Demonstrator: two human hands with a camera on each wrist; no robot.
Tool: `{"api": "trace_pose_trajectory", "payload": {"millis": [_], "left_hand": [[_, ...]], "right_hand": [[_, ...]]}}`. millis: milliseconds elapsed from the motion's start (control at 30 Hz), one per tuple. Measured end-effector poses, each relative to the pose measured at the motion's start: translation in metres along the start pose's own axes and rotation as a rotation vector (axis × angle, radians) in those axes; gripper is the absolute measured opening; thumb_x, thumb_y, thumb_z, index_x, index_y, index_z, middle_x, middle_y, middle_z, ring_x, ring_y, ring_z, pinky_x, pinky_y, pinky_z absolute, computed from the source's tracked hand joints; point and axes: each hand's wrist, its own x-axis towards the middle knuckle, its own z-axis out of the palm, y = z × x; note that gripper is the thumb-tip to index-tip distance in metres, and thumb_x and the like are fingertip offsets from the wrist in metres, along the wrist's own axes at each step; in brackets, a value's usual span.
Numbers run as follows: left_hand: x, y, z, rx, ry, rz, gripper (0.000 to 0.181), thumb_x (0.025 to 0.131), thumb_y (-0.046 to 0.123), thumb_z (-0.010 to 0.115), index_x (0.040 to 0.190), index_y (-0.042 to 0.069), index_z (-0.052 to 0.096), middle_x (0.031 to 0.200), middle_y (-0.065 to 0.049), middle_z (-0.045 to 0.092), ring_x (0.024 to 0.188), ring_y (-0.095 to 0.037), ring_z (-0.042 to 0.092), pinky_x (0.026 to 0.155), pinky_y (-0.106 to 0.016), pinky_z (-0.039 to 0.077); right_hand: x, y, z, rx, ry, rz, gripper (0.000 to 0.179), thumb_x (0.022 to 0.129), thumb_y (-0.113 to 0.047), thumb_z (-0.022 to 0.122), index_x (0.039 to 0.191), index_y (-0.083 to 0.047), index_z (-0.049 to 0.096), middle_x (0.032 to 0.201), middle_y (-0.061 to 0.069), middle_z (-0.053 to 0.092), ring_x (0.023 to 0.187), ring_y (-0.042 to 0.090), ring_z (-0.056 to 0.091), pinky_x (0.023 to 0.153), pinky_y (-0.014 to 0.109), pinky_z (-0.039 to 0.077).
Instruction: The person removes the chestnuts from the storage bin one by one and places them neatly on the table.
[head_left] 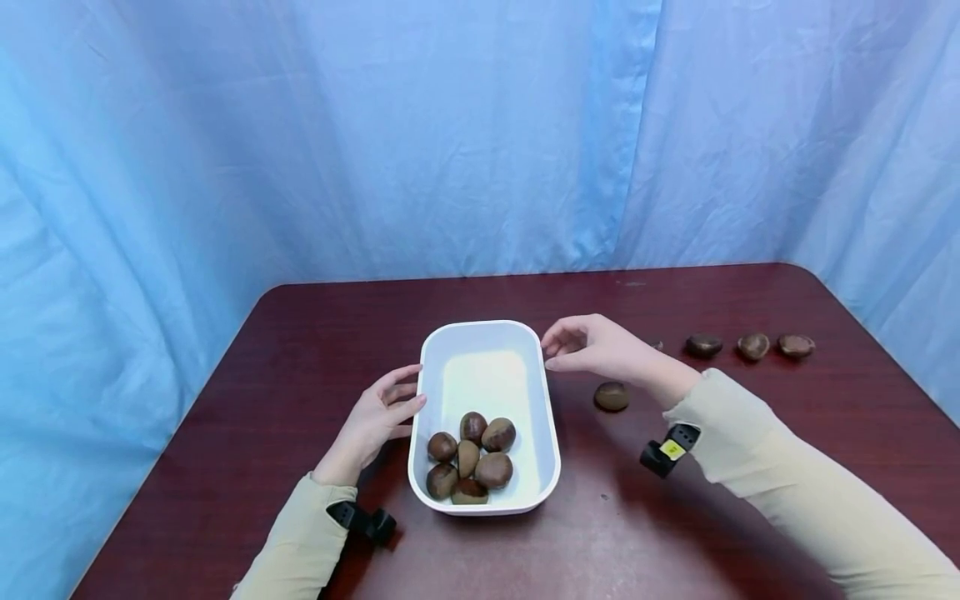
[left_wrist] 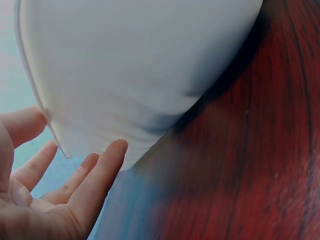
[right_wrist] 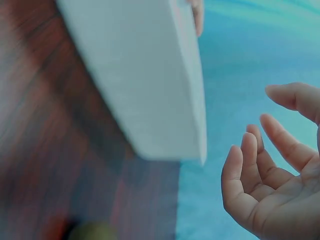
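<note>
A white rectangular tray (head_left: 551, 467) with rounded corners stands at the middle of the table. Several brown chestnuts (head_left: 494, 471) lie together at its near end. My left hand (head_left: 375, 425) is at the tray's left side; in the left wrist view its thumb meets the rim and straight fingertips (left_wrist: 118, 146) lie against the outer wall. Beside the right rim is my right hand (head_left: 592, 343), fingers loosely bent. The right wrist view shows a gap between this hand (right_wrist: 280, 185) and the tray, with nothing in the fingers.
Right of the tray, a single chestnut (head_left: 611, 397) lies on the dark red table (head_left: 315, 358). Farther right, more chestnuts (head_left: 753, 347) form a row, one partly hidden behind the right wrist. A light blue curtain (head_left: 465, 142) hangs behind the table.
</note>
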Motion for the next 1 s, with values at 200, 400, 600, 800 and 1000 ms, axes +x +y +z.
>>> {"api": "trace_pose_trajectory", "payload": {"millis": [200, 400, 600, 800, 1000], "left_hand": [[0.001, -0.001, 0.001, -0.012, -0.004, 0.001, 0.050, 0.093, 0.011, 0.060, 0.141, 0.013, 0.043, 0.133, -0.022, 0.051, 0.105, -0.025, 0.062, 0.079, -0.038, 0.056], [0.000, -0.001, 0.002, -0.007, -0.003, 0.005, 0.051, 0.093, 0.011, 0.060, 0.141, 0.013, 0.043, 0.132, -0.022, 0.051, 0.105, -0.025, 0.061, 0.079, -0.038, 0.056], [0.000, 0.000, 0.002, -0.003, -0.004, 0.009, 0.050, 0.093, 0.011, 0.059, 0.140, 0.012, 0.043, 0.132, -0.022, 0.051, 0.105, -0.025, 0.062, 0.079, -0.039, 0.056], [0.001, 0.000, 0.003, 0.000, -0.001, 0.011, 0.049, 0.094, 0.010, 0.058, 0.140, 0.012, 0.042, 0.132, -0.023, 0.052, 0.105, -0.027, 0.062, 0.079, -0.040, 0.056], [0.001, 0.000, 0.002, -0.005, -0.006, 0.006, 0.050, 0.094, 0.009, 0.058, 0.141, 0.011, 0.041, 0.133, -0.023, 0.051, 0.106, -0.027, 0.061, 0.079, -0.039, 0.056]], "right_hand": [[0.016, -0.029, 0.013, -0.002, -0.013, -0.078, 0.026, 0.085, -0.014, 0.069, 0.107, -0.002, 0.063, 0.097, 0.007, 0.063, 0.086, 0.018, 0.059, 0.074, 0.031, 0.050], [0.030, -0.050, 0.025, 0.016, -0.024, -0.093, 0.022, 0.084, -0.014, 0.069, 0.104, -0.007, 0.066, 0.096, 0.005, 0.064, 0.086, 0.018, 0.060, 0.073, 0.032, 0.050], [0.043, -0.061, 0.039, 0.030, -0.034, -0.116, 0.020, 0.085, -0.012, 0.068, 0.103, -0.006, 0.066, 0.095, 0.006, 0.065, 0.086, 0.018, 0.059, 0.074, 0.030, 0.050], [0.054, -0.064, 0.052, 0.063, -0.003, -0.100, 0.018, 0.086, -0.012, 0.066, 0.102, -0.005, 0.067, 0.096, 0.007, 0.067, 0.089, 0.018, 0.061, 0.078, 0.030, 0.051], [0.063, -0.061, 0.064, 0.074, -0.062, -0.057, 0.022, 0.087, -0.014, 0.066, 0.105, -0.003, 0.065, 0.096, 0.008, 0.066, 0.086, 0.017, 0.060, 0.073, 0.027, 0.049]]}}
